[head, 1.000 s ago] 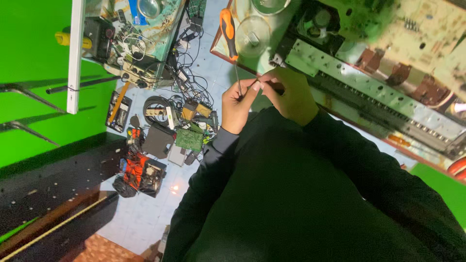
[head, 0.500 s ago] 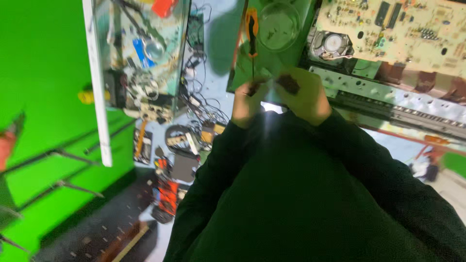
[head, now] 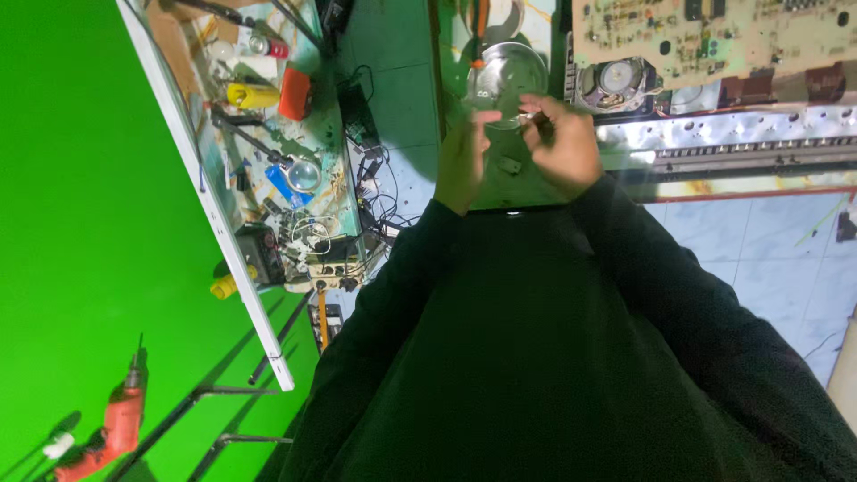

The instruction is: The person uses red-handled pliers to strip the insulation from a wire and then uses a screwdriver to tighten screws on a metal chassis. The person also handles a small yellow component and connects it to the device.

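My left hand [head: 464, 161] and my right hand [head: 564, 143] are raised close together, both in dark sleeves. The right thumb and fingers pinch a small dark part [head: 536, 117]. The left fingertips are curled toward it, a small gap away; I cannot tell whether they grip anything. Just beyond the fingers lies a round shiny dish [head: 509, 71] on a green board [head: 527, 183]. An orange-handled screwdriver [head: 482, 18] lies past the dish.
A large circuit board [head: 714, 36] with a small speaker [head: 616, 80] and a metal rail [head: 741, 147] lie to the right. A cluttered glass-topped bench [head: 286, 178] with tools, wires and a power strip stands left. An orange drill [head: 116, 428] sits at lower left.
The view has swung, so the bench and boards shifted in the picture. My hands stay together, now in front of the round dish instead of beside the screwdriver shaft.
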